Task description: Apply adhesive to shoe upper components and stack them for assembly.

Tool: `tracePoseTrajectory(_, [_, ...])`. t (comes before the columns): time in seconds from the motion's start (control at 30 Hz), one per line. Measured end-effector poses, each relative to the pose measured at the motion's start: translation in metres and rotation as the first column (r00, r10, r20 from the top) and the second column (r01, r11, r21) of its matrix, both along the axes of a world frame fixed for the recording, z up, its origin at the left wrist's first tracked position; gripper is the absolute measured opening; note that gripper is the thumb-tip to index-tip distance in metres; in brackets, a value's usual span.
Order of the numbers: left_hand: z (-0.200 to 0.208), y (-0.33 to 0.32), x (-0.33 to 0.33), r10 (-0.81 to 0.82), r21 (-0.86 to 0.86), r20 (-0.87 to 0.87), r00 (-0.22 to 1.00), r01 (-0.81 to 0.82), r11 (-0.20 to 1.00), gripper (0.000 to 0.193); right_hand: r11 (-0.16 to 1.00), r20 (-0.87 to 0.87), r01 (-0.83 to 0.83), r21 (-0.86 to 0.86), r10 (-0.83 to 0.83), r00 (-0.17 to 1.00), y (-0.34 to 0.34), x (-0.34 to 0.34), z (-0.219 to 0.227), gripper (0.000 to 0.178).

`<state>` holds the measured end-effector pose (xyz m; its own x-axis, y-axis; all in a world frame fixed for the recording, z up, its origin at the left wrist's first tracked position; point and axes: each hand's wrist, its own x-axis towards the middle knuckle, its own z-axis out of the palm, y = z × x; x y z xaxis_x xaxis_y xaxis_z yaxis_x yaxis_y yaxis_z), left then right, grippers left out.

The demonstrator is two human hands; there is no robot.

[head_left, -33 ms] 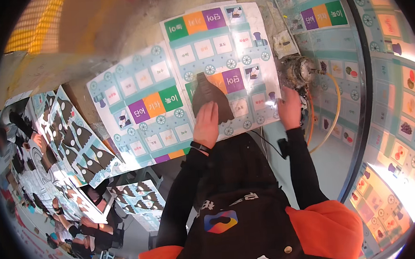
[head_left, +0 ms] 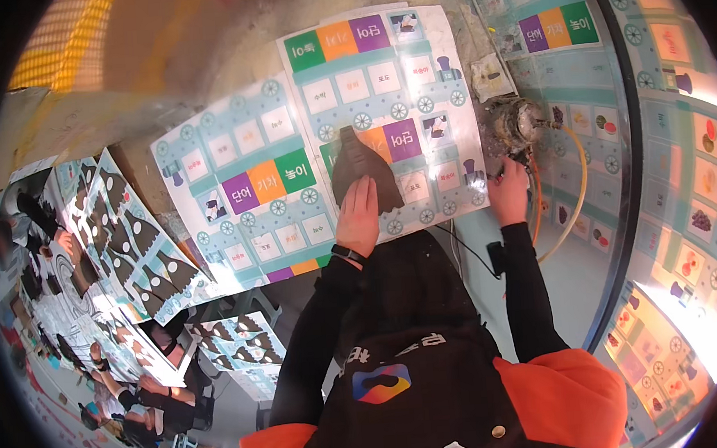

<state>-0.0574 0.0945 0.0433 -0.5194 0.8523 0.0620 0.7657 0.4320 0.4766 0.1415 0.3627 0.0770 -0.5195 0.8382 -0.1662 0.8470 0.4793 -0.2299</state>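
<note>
My left hand [head_left: 360, 214] lies flat, fingers stretched out, on the lower part of a dark brown bottle-shaped cutout [head_left: 360, 160]. The cutout rests on a printed sheet [head_left: 438, 42] with coloured blocks and train-car pictures, and covers part of its print. At the sheet's right edge my right hand [head_left: 509, 192] has its fingers curled in, close below a grimy metal cup-like device [head_left: 519, 122] with hoses. What those fingers grip, if anything, is too small to make out.
Another printed sheet [head_left: 237, 178] lies left of the first. Yellow and orange hoses [head_left: 582, 169] hang at the right, before a frame edge [head_left: 633, 125] and more printed sheets. Lower left, people work at tables bearing sheets of dark cutouts [head_left: 142, 237]. A small table [head_left: 243, 342] holds similar pieces.
My right hand has moved slightly right, off the sheet's edge toward the hoses, and its fingers have curled in. My left hand and the cutout stay nearly in place.
</note>
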Motion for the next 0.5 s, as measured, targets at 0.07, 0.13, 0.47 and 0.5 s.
tracePoseTrajectory(0.07, [-0.007, 0.001, 0.006, -0.015, -0.079, -0.01, 1.0, 0.014, 0.997, 0.048, 0.995, 0.122, 0.019, 0.1, -0.031, 0.992, 0.011, 0.034, -0.012, 0.062])
tracePoseTrajectory(0.13, [-0.01, 0.005, 0.008, 0.007, -0.087, -0.012, 1.0, -0.008, 0.996, 0.05, 0.996, 0.258, 0.07, 0.047, -0.08, 0.963, 0.021, 0.061, -0.029, 0.077])
tracePoseTrajectory(0.47, [-0.001, 0.004, 0.011, 0.027, -0.14, 0.039, 0.999, -0.021, 0.99, 0.053, 0.996, 0.214, 0.092, -0.007, -0.088, 0.973, 0.039, 0.108, -0.059, 0.072])
tracePoseTrajectory(0.5, [-0.003, 0.005, 0.014, 0.025, -0.136, 0.043, 0.999, -0.019, 0.99, 0.054, 0.997, 0.211, 0.082, -0.003, -0.08, 0.974, 0.04, 0.108, -0.058, 0.072])
